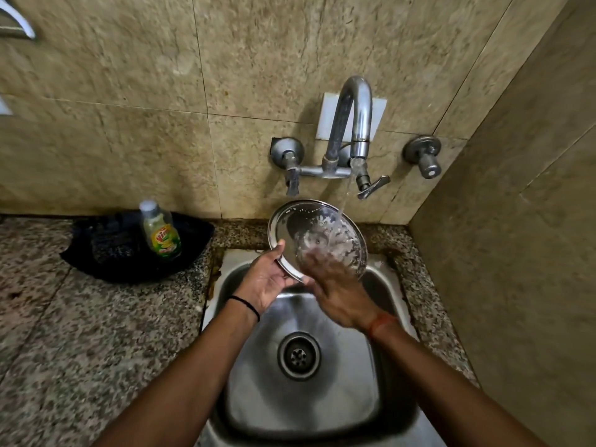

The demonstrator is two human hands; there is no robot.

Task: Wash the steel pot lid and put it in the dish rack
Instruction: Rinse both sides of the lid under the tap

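The round steel pot lid (300, 222) is tilted above the back of the sink, its inner face toward me, with suds and water on its right half. My left hand (266, 279) grips its lower left rim. My right hand (335, 285) lies flat against the lid's wet face, fingers spread and blurred. Water runs from the tap (354, 124) onto the lid. No dish rack is in view.
The steel sink (380, 382) with its drain (299, 355) lies below my hands. A dish soap bottle (161, 230) stands on a black cloth (106, 253) on the granite counter (80, 350) to the left. Tiled walls close in behind and on the right.
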